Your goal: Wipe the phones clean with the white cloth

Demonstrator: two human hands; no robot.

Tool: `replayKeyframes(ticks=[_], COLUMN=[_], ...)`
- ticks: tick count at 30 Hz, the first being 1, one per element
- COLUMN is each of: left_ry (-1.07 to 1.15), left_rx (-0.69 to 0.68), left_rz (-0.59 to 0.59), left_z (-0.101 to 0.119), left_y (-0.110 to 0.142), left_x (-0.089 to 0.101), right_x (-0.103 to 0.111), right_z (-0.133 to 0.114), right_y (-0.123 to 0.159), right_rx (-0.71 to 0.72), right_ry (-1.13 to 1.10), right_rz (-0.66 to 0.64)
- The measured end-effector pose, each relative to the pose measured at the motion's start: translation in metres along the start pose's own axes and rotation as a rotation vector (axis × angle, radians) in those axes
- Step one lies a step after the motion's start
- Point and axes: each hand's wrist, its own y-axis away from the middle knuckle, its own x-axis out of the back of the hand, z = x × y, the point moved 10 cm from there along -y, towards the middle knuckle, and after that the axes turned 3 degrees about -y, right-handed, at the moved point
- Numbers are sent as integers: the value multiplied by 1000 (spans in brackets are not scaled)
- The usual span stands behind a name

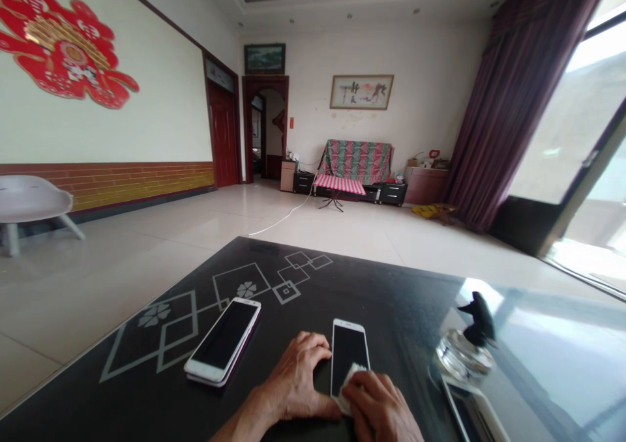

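A white smartphone (349, 345) with a dark screen lies face up on the black table (401, 298). My left hand (300, 377) steadies it, fingers curled at its left edge and thumb along the bottom end. In my right hand (379, 403) is a bunched white tissue (346, 390), pressed on the lower part of the screen; the fingers hide much of it. To the left rests a stack of white phones (225, 341), the upper one screen up. At right stands a clear spray bottle (462, 357) with a black trigger head, beside another phone (472, 409) cut off by the frame.
Pale diamond and flower patterns mark the table's left side. Beyond its far edge are a tiled floor (274, 217), a small table with a checked cloth (339, 184) and a covered sofa (359, 158). A white chair (32, 201) stands at left, a purple curtain (518, 96) at right.
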Motion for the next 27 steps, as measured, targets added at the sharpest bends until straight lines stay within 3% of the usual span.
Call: replayKeyframes(ticks=[5,17,21,27], left_ry=[4,-25,-22,15], left_rx=[2,-3,1,14], left_rz=[-10,-22,-28,14], left_z=[0,-2,-3,-4], left_y=[0,1,0,-1], left_x=[-1,-2,-2,0], right_x=[17,11,10,9], right_z=[7,39,41,27], right_y=[-29,-85,-91,-78], right_rx=[-114,-228,-254,-151], right_ry=[-7,130,146,109], right_rz=[87,154,146,142])
